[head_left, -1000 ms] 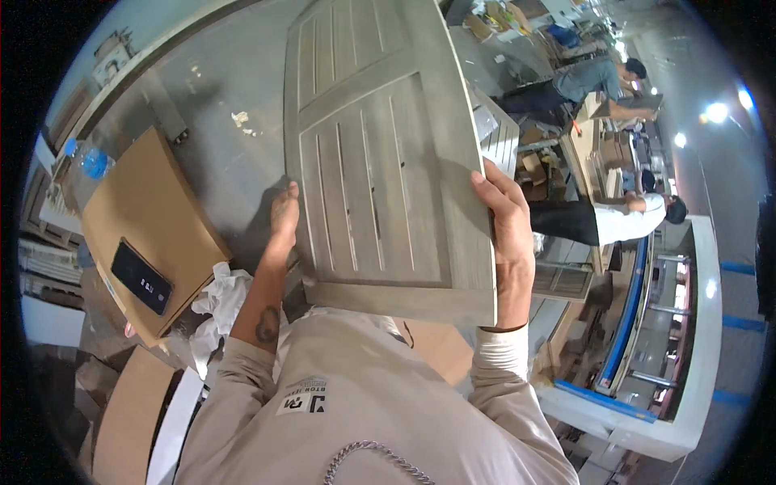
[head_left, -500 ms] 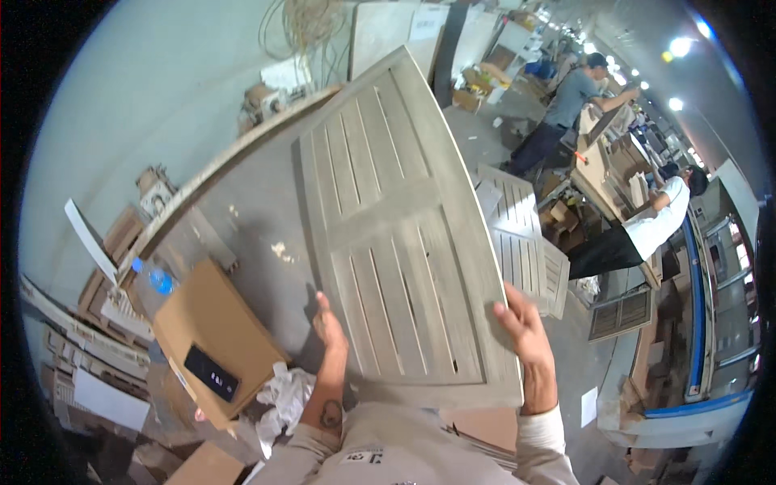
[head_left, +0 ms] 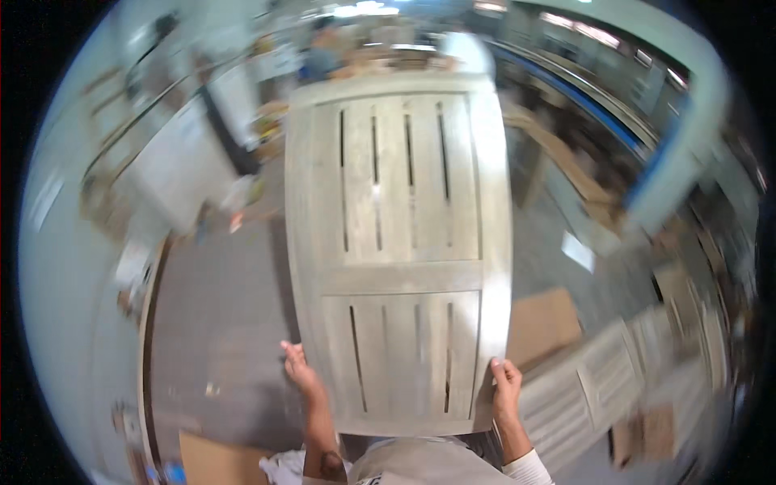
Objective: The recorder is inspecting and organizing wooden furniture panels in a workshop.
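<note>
Illumination: moderate, cool white; ceiling lamps at top centre and strip lights at upper right, both burnt out.
Glare: pale, washed-out streak down the right border of the wooden panel.
Shadow: dark band on the grey surface along the panel's left edge.
Blur: heavy smearing across the background; panel, left hand and right hand somewhat clearer.
Distortion: fisheye bending toward the rim, corners black.

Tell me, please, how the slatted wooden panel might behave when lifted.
The slatted wooden panel is probably stiff, showing no visible sag. It may tip forward, since the left hand and right hand are both toward its nearer end.
</note>
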Motion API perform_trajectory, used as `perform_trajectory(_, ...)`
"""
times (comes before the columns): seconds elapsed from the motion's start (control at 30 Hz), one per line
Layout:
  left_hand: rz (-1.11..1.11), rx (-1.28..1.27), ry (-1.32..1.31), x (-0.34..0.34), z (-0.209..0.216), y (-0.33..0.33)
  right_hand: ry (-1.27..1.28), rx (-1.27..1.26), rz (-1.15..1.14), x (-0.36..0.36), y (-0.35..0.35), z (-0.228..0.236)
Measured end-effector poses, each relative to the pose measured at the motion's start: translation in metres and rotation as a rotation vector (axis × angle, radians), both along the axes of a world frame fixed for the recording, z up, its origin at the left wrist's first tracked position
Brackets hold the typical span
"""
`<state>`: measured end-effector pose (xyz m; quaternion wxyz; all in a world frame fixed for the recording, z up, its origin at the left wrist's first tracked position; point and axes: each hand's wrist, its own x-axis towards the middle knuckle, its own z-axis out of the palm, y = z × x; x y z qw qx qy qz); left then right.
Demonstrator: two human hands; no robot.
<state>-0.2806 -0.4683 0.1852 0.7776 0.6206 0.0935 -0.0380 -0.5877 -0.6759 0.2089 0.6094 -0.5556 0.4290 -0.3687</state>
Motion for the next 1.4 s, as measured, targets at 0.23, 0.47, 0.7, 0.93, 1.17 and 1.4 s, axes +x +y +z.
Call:
perform_trajectory(0.23, -0.560, 0.128, 0.024, -0.161, -0.012, -0.150, 0.028, 0.176, -0.634, -0.214, 0.028, -0.052)
perform_trajectory(0.47, -1.050, 0.626, -0.099, -0.312, -0.076, -0.271, 0.241, 0.362, -1.039, -0.343, 0.074, -0.115)
perform_trajectory(0.7, -1.346, 0.860, -0.290, -0.442, -0.130, -0.334, 0.121, 0.532, -1.333, -0.424, 0.106, -0.164)
perform_trajectory(0.93, -1.445, 0.777, -0.290, -0.489, -0.164, -0.359, 0.343, 0.553, -1.332, -0.466, 0.086, -0.175)
perform_trajectory(1.17, -1.707, 0.784, -0.301, -0.494, -0.173, -0.397, 0.539, 0.328, -1.248, -0.489, 0.054, -0.206)
perform_trajectory(1.4, -1.894, 0.681, 0.068, -0.419, -0.199, -0.376, 1.132, 0.430, -0.684, -0.437, 0.058, -0.202)
